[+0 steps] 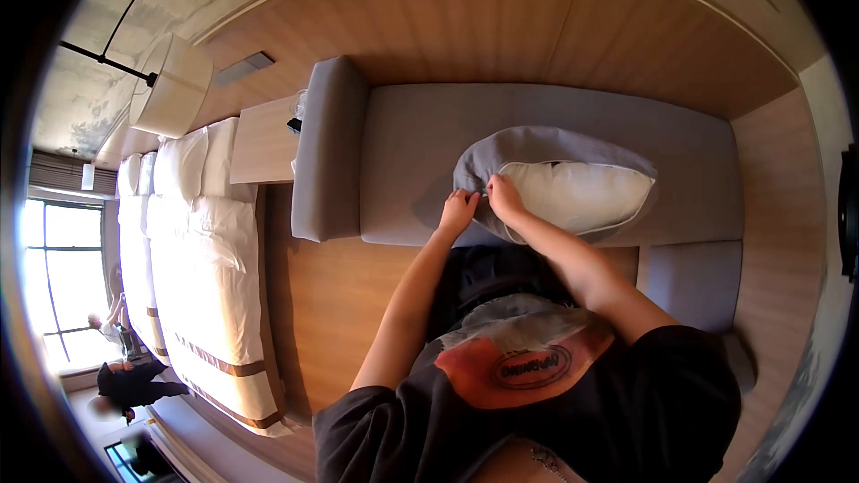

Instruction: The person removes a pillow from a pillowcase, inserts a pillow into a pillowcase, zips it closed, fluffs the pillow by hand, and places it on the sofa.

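Observation:
A grey cushion cover (514, 145) lies on the sofa seat in front of me. Its long opening has pale edges, and a white inner cushion (573, 195) shows through it. At the left end of this opening, my left hand (459, 212) pinches the cover's grey fabric. Close beside it, my right hand (504, 197) is closed on the edge of the opening. Whether a zip pull sits between the right fingers is too small to tell.
The grey sofa (420, 125) runs along a wood-panelled wall (501, 18), with its armrest (327, 152) on the left. Beyond a wooden side cabinet (262, 139) stand white-covered beds (206, 277). Other people (134, 383) are near the window at far left.

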Demonstrator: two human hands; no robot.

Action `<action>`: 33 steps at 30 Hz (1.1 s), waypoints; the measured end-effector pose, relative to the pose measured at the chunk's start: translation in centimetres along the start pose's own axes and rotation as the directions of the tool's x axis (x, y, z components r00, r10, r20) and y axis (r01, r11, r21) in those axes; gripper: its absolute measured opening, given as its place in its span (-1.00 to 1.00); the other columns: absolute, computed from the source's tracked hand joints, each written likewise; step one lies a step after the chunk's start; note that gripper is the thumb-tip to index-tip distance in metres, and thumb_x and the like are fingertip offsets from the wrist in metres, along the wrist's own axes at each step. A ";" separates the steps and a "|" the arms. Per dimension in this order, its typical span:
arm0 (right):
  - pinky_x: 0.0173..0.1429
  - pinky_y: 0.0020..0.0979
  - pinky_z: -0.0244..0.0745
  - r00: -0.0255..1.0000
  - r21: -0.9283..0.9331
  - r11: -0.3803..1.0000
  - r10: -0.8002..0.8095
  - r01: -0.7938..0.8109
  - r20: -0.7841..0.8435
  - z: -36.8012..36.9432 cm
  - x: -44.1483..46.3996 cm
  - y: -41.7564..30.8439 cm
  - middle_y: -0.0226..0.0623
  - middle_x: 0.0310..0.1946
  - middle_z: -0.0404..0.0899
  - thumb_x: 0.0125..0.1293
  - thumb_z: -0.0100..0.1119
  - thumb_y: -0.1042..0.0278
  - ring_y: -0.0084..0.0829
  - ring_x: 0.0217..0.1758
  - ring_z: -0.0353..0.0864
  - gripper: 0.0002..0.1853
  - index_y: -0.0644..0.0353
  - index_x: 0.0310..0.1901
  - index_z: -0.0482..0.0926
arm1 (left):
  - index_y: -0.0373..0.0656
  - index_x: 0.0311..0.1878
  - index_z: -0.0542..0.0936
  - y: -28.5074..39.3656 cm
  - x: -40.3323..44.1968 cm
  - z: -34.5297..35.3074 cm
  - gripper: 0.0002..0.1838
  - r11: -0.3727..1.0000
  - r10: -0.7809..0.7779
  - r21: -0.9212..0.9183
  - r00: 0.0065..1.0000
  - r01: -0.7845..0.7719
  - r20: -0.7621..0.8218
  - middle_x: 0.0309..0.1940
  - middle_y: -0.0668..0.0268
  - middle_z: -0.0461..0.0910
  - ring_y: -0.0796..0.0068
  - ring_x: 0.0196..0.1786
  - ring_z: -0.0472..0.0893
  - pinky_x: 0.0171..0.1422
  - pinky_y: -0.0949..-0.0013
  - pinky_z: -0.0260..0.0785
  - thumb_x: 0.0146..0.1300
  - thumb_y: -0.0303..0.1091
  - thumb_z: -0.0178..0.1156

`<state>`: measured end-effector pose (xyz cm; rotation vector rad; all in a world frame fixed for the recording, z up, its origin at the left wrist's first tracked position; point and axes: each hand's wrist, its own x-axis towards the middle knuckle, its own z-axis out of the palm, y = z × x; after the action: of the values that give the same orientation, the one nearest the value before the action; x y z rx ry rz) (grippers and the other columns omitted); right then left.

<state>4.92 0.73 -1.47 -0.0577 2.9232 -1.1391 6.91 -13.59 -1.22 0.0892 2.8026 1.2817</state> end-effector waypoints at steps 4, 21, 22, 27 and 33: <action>-0.24 -0.11 0.44 0.996 0.101 0.994 -0.029 0.038 -0.090 0.2 -0.2 1.3 -0.06 -0.47 0.56 0.05 0.20 0.41 -0.02 -0.31 0.56 -0.86 0.19 -0.39 0.44 | -0.30 -0.42 0.50 -0.6 0.2 1.0 -0.69 0.998 -0.049 0.044 0.998 0.050 -0.026 -0.43 0.01 0.53 0.00 -0.26 0.52 -0.16 0.11 0.35 0.15 -0.17 0.12; -0.32 -0.47 0.40 0.926 0.689 0.619 0.227 -0.376 0.301 -0.8 -0.3 -0.2 -0.33 -0.50 0.55 0.11 0.23 0.40 -0.53 -0.44 0.48 -0.85 0.27 -0.38 0.50 | -0.39 0.06 0.46 2.5 2.5 -0.3 -0.20 0.811 -0.549 -0.032 0.779 0.584 0.303 -0.07 -0.09 0.51 0.02 0.07 0.44 0.17 0.22 0.20 0.21 0.30 -0.16; -0.31 -0.45 0.41 0.923 0.687 0.618 0.227 -0.383 0.310 -0.9 -0.6 -0.1 -0.32 -0.49 0.56 0.11 0.23 0.39 -0.51 -0.43 0.49 -0.85 0.27 -0.37 0.51 | -0.41 0.04 0.47 2.1 2.6 0.0 -0.21 0.792 -0.520 -0.149 0.782 0.592 0.343 -0.11 -0.07 0.54 0.07 0.02 0.49 0.13 0.26 0.24 0.20 0.28 -0.11; -0.26 -0.31 0.45 0.957 0.448 0.858 0.154 -0.253 0.245 -2.2 -1.0 0.2 -0.19 -0.43 0.62 0.07 0.21 0.35 -0.30 -0.37 0.60 -0.86 0.23 -0.37 0.57 | -0.50 -0.12 0.51 2.0 1.5 1.5 -0.33 0.604 -0.523 -0.543 0.804 0.584 0.283 -0.28 0.06 0.58 0.41 -0.22 0.53 -0.13 0.38 0.35 0.07 0.08 0.21; -0.17 -0.21 0.48 0.984 0.172 0.985 -0.005 -0.026 0.179 -3.0 -1.0 -0.3 -0.04 -0.46 0.58 0.00 0.09 0.40 -0.08 -0.31 0.59 -0.86 0.18 -0.43 0.63 | -0.50 -0.30 0.54 1.4 1.4 2.4 -0.38 0.763 -0.489 -0.407 0.860 0.503 0.147 -0.39 0.00 0.58 0.36 -0.29 0.56 -0.22 0.31 0.37 0.00 0.05 0.28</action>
<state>5.84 2.59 0.93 -0.1356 2.6558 -1.3082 5.72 -10.77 -1.76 -0.6088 2.1972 1.6665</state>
